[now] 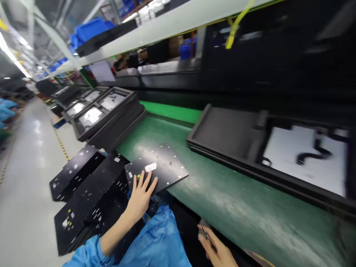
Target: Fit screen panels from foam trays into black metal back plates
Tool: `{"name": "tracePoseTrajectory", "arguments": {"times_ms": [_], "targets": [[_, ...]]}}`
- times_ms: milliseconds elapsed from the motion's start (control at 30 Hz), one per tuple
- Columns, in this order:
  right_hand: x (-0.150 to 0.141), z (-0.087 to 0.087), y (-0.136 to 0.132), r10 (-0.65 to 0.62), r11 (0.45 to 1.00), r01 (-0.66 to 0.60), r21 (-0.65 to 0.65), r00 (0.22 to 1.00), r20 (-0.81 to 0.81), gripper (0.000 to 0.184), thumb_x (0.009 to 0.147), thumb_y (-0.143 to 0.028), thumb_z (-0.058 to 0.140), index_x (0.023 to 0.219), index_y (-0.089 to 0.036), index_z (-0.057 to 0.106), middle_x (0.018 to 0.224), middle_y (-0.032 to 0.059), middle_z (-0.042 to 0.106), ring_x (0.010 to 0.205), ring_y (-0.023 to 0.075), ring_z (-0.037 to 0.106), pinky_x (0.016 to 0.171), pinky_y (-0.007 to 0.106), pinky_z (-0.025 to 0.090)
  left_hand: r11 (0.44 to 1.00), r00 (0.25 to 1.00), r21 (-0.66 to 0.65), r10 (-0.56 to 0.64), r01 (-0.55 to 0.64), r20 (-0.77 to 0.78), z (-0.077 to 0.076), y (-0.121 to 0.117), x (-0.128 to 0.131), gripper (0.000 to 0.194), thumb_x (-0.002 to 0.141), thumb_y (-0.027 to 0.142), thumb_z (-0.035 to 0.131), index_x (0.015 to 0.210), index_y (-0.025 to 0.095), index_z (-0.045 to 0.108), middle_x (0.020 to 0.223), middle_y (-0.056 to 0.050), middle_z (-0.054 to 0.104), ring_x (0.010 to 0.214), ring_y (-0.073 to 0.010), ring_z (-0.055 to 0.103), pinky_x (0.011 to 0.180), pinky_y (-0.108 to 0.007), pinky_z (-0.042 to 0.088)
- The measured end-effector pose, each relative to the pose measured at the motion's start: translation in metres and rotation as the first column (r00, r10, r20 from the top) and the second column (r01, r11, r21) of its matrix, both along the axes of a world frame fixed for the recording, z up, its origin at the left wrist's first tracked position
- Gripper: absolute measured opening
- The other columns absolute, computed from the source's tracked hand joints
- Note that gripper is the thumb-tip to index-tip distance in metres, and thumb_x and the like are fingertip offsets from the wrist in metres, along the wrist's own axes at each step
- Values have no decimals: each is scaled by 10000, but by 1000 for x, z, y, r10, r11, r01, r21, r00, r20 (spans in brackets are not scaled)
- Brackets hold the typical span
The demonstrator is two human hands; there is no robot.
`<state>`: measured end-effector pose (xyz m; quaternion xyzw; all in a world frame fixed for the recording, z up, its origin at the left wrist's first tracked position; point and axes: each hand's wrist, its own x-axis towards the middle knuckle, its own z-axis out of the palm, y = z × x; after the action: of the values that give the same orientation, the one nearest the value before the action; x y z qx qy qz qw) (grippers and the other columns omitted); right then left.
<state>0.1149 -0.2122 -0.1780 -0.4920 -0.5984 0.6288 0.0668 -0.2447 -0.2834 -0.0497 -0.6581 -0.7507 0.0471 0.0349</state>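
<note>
My left hand [139, 200] lies with fingers spread on a flat black panel [167, 163], near its left edge. The panel has a white label, small yellow marks and pale dots along its border. It rests on the green bench top, its near edge at the bench's front edge. Lower right, at the bench edge, my right hand [218, 248] is closed around a slim dark tool [208, 237] that looks like tweezers. Part of the tool is hidden by the fingers.
Stacked black panels [91, 196] stand left of my left arm. Dark foam trays [108, 115] holding pale sheet parts are piled at the back left. Another foam tray [225, 129] lies right on the green bench [222, 200]. A yellow strap [236, 26] hangs above.
</note>
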Motion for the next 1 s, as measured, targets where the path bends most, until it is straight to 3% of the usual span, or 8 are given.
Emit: {"name": "tracePoseTrajectory", "arguments": {"times_ms": [133,267,433,633,700,800,900,1000], "targets": [[3,25,-5,-30,998,28,-51,999,-44,729,997,-810,528,1459,-284,731,730,-14,544,700,234,602,711,364,504,973,973,4,-229,229,12,11,-16,4,1070,885,-34,555,1821,291,151,1885,-116,187,1750,-450,83,1353,-795,228],[15,47,-15,-119,988,96,-122,973,-197,639,1044,-742,579,1412,-236,712,764,-45,489,694,176,540,698,320,420,887,874,-2,-455,462,169,25,-3,21,982,929,170,647,1814,264,234,1887,-120,193,1741,-495,113,1343,-824,184],[37,73,-31,-229,940,88,-329,878,-420,441,1041,-639,684,1195,-227,717,692,-85,372,610,120,335,605,297,248,738,719,-50,-636,673,279,32,65,57,1059,922,511,726,1820,281,214,1902,-98,139,1739,-528,57,1336,-848,77],[63,92,-51,-477,853,275,-443,757,-447,360,1046,-511,698,1323,-283,668,851,-43,556,590,98,339,590,289,259,565,520,31,-779,825,351,32,149,112,921,978,628,708,1777,347,346,1874,-61,287,1737,-466,150,1353,-818,41],[71,94,-57,-519,851,416,-320,757,-397,455,1069,-577,652,1420,-288,664,933,-10,622,611,110,444,633,302,370,564,489,102,-781,819,388,33,169,136,757,1021,621,670,1701,344,490,1799,-71,442,1692,-420,299,1377,-747,138],[78,98,-66,-534,844,525,-111,803,-264,610,1117,-652,525,1581,-263,601,879,6,659,639,149,513,665,326,434,643,541,187,-741,743,398,34,203,176,536,1078,517,619,1543,252,656,1654,-128,592,1522,-351,518,1322,-572,371],[78,104,-74,-592,801,598,-26,785,-184,610,1140,-647,477,1545,-225,646,737,-24,599,643,158,496,650,312,421,697,613,237,-712,677,343,32,239,212,606,1078,526,610,1553,151,632,1631,-210,581,1475,-386,535,1233,-547,454],[71,107,-80,-691,711,703,-13,695,-200,578,1110,-652,555,1428,-201,724,803,2,657,695,155,572,674,300,475,704,628,264,-709,659,322,25,263,233,684,1098,555,546,1609,102,573,1573,-231,618,1450,-402,540,1242,-566,420]]}}
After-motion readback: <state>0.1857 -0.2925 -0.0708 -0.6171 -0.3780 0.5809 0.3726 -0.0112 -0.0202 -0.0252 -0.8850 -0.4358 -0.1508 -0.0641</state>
